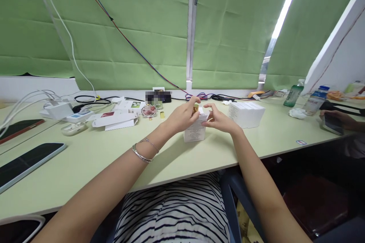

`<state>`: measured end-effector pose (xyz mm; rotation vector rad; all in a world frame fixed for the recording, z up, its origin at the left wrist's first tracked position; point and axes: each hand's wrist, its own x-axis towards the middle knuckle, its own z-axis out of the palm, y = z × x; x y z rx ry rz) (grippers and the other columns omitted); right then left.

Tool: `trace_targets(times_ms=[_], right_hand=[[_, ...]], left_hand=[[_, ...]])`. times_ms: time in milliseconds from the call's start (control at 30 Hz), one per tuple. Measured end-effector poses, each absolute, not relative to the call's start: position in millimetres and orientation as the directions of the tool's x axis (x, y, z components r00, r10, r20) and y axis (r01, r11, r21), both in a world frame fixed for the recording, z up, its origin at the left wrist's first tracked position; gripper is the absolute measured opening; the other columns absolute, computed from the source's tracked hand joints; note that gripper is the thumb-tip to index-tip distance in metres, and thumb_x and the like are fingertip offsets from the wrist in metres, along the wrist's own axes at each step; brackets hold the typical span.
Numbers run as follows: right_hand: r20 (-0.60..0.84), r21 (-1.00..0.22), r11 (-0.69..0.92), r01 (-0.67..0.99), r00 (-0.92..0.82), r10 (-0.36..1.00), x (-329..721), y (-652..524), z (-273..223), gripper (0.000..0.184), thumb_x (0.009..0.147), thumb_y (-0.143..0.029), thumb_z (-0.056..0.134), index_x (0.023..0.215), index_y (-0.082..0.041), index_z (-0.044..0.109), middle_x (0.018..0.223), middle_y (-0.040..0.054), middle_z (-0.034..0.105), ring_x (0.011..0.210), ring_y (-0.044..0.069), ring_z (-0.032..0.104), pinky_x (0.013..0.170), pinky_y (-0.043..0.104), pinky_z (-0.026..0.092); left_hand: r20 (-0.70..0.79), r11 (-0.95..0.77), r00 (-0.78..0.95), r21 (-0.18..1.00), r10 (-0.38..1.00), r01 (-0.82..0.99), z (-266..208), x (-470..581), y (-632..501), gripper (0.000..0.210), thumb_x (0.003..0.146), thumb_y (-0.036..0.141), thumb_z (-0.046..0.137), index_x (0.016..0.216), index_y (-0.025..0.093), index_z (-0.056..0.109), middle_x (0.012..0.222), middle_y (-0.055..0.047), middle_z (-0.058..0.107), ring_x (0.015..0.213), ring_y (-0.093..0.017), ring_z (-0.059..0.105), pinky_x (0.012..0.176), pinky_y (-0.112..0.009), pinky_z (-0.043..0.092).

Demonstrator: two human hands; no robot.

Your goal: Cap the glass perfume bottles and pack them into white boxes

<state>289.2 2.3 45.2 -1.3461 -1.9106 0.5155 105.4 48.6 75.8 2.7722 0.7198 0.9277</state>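
Note:
A small white box (pixel 194 134) with printed text on its side stands upright on the table in front of me. At its top, a gold-coloured cap (pixel 195 108) sits between the fingers and thumb of my left hand (pixel 182 115). Whatever is under the cap is hidden by the fingers and the box. My right hand (pixel 219 120) grips the box's upper right edge with thumb and fingers. A block of similar white boxes (pixel 245 115) stands just right of that hand.
Left of the box are a round pink glass bottle (pixel 148 111), a loose gold cap (pixel 162 115) and opened white packaging (pixel 121 120). Phones (pixel 31 161) and chargers (pixel 58 109) lie farther left. Bottles (pixel 294 93) stand at right, where another person's hand (pixel 339 117) holds a phone.

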Motion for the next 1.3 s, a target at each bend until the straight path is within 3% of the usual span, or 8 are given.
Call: trace_targets(times_ms=[233, 467, 633, 900, 1133, 1300], right_hand=[[0.339, -0.68, 0.38, 0.627, -0.191, 0.921, 291, 4, 44, 0.05, 0.072, -0.032, 0.06, 0.111, -0.023, 0.029, 0.073, -0.0039, 0.054, 0.076, 0.016, 0.061, 0.073, 0.036, 0.05], [0.343, -0.671, 0.391, 0.631, -0.204, 0.917, 291, 4, 43, 0.046, 0.073, -0.034, 0.06, 0.106, -0.024, 0.03, 0.071, -0.0055, 0.049, 0.072, 0.015, 0.058, 0.07, 0.033, 0.049], [0.338, -0.668, 0.387, 0.635, -0.205, 0.919, 289, 4, 44, 0.044, 0.073, -0.034, 0.059, 0.104, -0.024, 0.03, 0.071, -0.0055, 0.05, 0.072, 0.015, 0.059, 0.07, 0.033, 0.049], [0.341, -0.661, 0.39, 0.641, -0.206, 0.917, 290, 4, 45, 0.039, 0.073, -0.033, 0.059, 0.099, -0.025, 0.031, 0.071, -0.0052, 0.051, 0.072, 0.016, 0.059, 0.067, 0.032, 0.048], [0.357, -0.662, 0.423, 0.619, -0.237, 0.904, 289, 6, 44, 0.037, 0.072, -0.03, 0.061, 0.094, -0.025, 0.031, 0.082, -0.0012, 0.059, 0.076, 0.016, 0.06, 0.068, 0.032, 0.048], [0.423, -0.667, 0.458, 0.587, -0.208, 0.882, 287, 16, 35, 0.037, 0.072, -0.035, 0.061, 0.092, -0.024, 0.032, 0.077, -0.002, 0.059, 0.073, 0.015, 0.059, 0.068, 0.032, 0.049]], left_hand=[[0.555, -0.887, 0.691, 0.28, 0.462, 0.368, 68, 104, 49, 0.016, 0.09, 0.03, 0.036, 0.098, 0.019, 0.044, 0.084, -0.003, 0.059, 0.073, -0.017, 0.054, 0.061, -0.027, 0.038], [0.568, -0.9, 0.72, 0.091, 0.398, 0.426, 59, 104, 47, 0.016, 0.088, 0.028, 0.042, 0.095, 0.016, 0.051, 0.095, -0.008, 0.057, 0.09, -0.022, 0.05, 0.074, -0.032, 0.04], [0.587, -0.871, 0.706, -0.003, 0.396, 0.491, 55, 104, 49, 0.015, 0.086, 0.026, 0.045, 0.085, 0.015, 0.055, 0.089, -0.009, 0.053, 0.084, -0.022, 0.05, 0.072, -0.033, 0.041], [0.647, -0.84, 0.645, -0.013, 0.407, 0.543, 50, 102, 56, 0.02, 0.085, 0.032, 0.049, 0.078, 0.017, 0.059, 0.083, -0.006, 0.055, 0.078, -0.022, 0.051, 0.07, -0.034, 0.04], [0.704, -0.879, 0.587, 0.112, 0.399, 0.463, 42, 98, 63, 0.039, 0.092, 0.03, 0.031, 0.068, 0.017, 0.058, 0.073, -0.005, 0.056, 0.073, -0.019, 0.049, 0.067, -0.032, 0.039], [0.75, -0.891, 0.507, 0.246, 0.425, 0.382, 32, 96, 66, 0.023, 0.088, 0.028, 0.043, 0.081, 0.018, 0.063, 0.081, -0.004, 0.06, 0.081, -0.02, 0.05, 0.073, -0.033, 0.04]])
